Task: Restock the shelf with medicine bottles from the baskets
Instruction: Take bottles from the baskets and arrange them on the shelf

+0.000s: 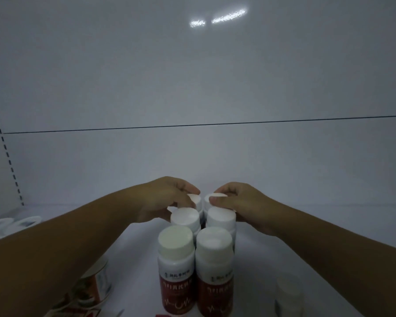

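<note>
Shelf (329, 216): white, dim light. Six medicine bottles upright on it, two columns by three rows, packed close.

Front row: front-left bottle (176, 250) and front-right bottle (214, 250), side by side, white caps, red labels toward the camera.

Middle row: middle-left bottle (185, 217) and middle-right bottle (221, 217), just behind the front pair; only caps and shoulders visible.

Rear row: rear-left bottle (196, 199) and rear-right bottle (206, 202), largely hidden by the hands and the middle row.

Left hand (167, 197): fingers curled narrowly over the cap of rear-left bottle, thumb on its near side. Cap enclosed between thumb and fingertips.

Right hand (240, 202): same grip on the cap of rear-right bottle, thumb across the near edge, fingers bent over the top.

Hands nearly touching at the fingertips. Rear bottles probably resting on the shelf; bases hidden, cannot confirm.

Elsewhere: tin (96, 280) beneath the left forearm; blurred pale bottle (288, 294) at lower right; slotted upright (7, 154) at far left; back panel (192, 88) behind.
</note>
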Available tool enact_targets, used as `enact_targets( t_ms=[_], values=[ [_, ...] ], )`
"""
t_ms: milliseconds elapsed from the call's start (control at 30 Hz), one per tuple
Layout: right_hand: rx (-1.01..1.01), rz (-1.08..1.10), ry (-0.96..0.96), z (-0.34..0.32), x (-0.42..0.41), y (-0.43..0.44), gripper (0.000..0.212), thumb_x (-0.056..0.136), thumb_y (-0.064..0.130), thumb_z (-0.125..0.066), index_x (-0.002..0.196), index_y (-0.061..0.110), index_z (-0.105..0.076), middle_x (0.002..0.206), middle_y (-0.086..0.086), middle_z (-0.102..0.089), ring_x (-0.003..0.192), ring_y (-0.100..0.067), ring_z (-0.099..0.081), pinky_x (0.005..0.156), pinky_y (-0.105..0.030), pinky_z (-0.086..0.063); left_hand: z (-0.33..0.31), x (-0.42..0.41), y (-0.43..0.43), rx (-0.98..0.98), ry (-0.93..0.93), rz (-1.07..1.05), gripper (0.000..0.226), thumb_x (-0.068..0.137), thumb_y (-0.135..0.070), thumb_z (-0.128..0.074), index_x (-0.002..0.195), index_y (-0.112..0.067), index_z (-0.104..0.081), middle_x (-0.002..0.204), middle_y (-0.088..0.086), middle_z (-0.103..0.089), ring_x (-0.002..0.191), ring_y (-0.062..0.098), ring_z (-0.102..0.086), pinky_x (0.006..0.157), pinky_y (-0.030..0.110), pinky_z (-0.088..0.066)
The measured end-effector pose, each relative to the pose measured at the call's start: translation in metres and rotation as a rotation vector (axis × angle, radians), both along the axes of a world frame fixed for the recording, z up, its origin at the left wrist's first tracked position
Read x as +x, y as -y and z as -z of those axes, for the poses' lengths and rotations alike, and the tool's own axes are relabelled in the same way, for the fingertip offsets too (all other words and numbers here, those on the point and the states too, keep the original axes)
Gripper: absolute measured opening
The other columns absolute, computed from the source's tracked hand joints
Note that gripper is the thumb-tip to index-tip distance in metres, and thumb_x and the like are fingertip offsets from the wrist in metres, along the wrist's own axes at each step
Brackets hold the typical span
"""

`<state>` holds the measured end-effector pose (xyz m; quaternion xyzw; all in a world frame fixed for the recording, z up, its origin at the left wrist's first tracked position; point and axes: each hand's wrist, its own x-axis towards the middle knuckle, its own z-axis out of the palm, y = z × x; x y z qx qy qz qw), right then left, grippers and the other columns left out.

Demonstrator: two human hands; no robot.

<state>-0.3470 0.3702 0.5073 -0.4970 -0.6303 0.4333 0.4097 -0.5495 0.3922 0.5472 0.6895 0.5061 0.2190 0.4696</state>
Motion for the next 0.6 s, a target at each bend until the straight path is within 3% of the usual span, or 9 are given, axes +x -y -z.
enact_targets(
  t_ms=[100,167,267,333,400,467,600],
  values=[
    [-0.022,-0.007,0.035,-0.002,0.001,0.002,0.030,0.083,0.040,-0.065,0.101,0.017,-0.062,0.107,-0.003,-0.065,0.095,-0.015,-0.061,0.079,-0.027,-0.053,-0.003,0.003,0.007,0.019,-0.045,-0.006,0.033,0.083,-0.020,-0.066,0.116,-0.020,-0.062,0.121,0.004,-0.061,0.111,0.023,-0.056,0.097,0.040,-0.049],
    [0.068,0.084,0.167,-0.011,0.001,0.002,0.040,0.086,0.051,-0.055,0.109,0.019,-0.060,0.121,-0.001,-0.061,0.105,-0.016,-0.057,0.091,-0.031,-0.047,-0.009,0.008,0.010,0.180,-0.202,-0.030,0.041,0.088,-0.040,-0.058,0.125,-0.023,-0.055,0.136,-0.001,-0.052,0.118,0.019,-0.049,0.103,0.035,-0.039],
    [0.366,0.252,0.639,-0.039,0.004,0.005,0.056,0.093,0.053,-0.039,0.136,0.018,-0.043,0.146,-0.003,-0.043,0.130,-0.021,-0.042,0.103,-0.033,-0.032,-0.030,0.013,0.014,0.549,-0.546,-0.019,0.058,0.093,-0.052,-0.040,0.142,-0.020,-0.036,0.153,0.000,-0.032,0.137,0.020,-0.031,0.110,0.035,-0.025],
    [0.516,0.304,0.989,-0.063,0.003,0.014,0.061,0.095,0.052,-0.032,0.145,0.018,-0.028,0.156,-0.006,-0.024,0.144,-0.022,-0.019,0.115,-0.038,-0.017,-0.047,0.009,0.021,0.774,-0.779,0.006,0.062,0.094,-0.055,-0.032,0.146,-0.021,-0.027,0.158,0.001,-0.021,0.146,0.020,-0.013,0.117,0.041,-0.012],
    [0.571,0.315,1.218,-0.081,0.000,0.029,0.063,0.095,0.054,-0.027,0.148,0.020,-0.020,0.159,-0.009,-0.011,0.147,-0.025,-0.004,0.117,-0.044,-0.008,-0.063,0.005,0.032,0.951,-0.999,0.027,0.064,0.094,-0.057,-0.026,0.147,-0.023,-0.022,0.160,0.002,-0.014,0.148,0.020,-0.002,0.117,0.047,-0.004],
    [0.571,0.321,1.275,-0.090,-0.008,0.047,0.065,0.094,0.055,-0.026,0.149,0.022,-0.014,0.160,-0.010,-0.004,0.147,-0.025,0.002,0.117,-0.047,-0.004,-0.073,0.003,0.046,1.027,-1.051,0.014,0.065,0.093,-0.060,-0.020,0.148,-0.025,-0.020,0.160,0.004,-0.011,0.148,0.021,0.000,0.117,0.049,-0.002],
    [0.585,0.296,1.308,-0.088,-0.023,0.091,0.066,0.094,0.055,-0.027,0.149,0.024,-0.009,0.160,-0.008,-0.001,0.147,-0.023,0.006,0.118,-0.046,-0.002,-0.074,-0.007,0.079,0.980,-0.978,0.016,0.068,0.090,-0.064,-0.016,0.149,-0.030,-0.013,0.161,0.003,-0.003,0.147,0.021,0.006,0.116,0.051,0.002]
  ],
)
